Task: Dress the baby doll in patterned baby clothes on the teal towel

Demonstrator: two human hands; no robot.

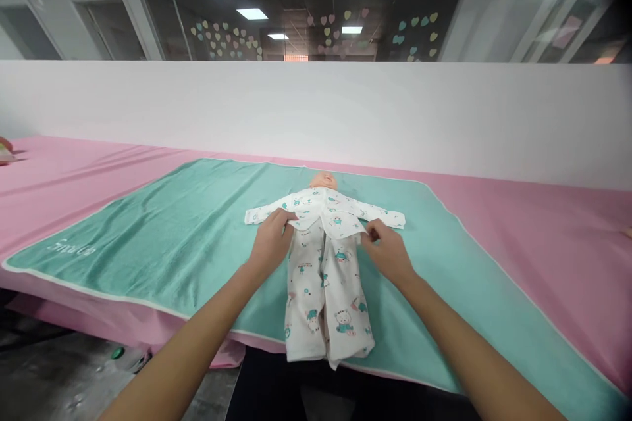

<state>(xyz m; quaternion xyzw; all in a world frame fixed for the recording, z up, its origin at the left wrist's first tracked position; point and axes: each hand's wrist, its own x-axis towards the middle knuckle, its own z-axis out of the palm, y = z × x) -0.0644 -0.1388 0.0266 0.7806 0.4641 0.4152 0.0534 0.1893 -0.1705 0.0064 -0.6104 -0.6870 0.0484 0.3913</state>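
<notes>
A baby doll (324, 179) lies on its back, its head toward the wall. It wears a white printed baby shirt (336, 218) with both sleeves spread out sideways, and matching printed trousers (307, 296) whose legs reach the near edge of the blanket. My left hand (274, 237) pinches the shirt's lower hem on the left side. On the opposite side, my right hand (388, 248) is closed on the right corner of the same hem. The shirt's front parts in the middle above the trousers. The doll's hands and feet are hidden by cloth.
A green blanket (197, 237) with white edging lies under the doll, over a pink sheet (538, 237). A white low wall (316, 112) with glass above stands behind. An object (6, 151) is partly visible at the far left. A green-capped item (117, 353) is on the floor.
</notes>
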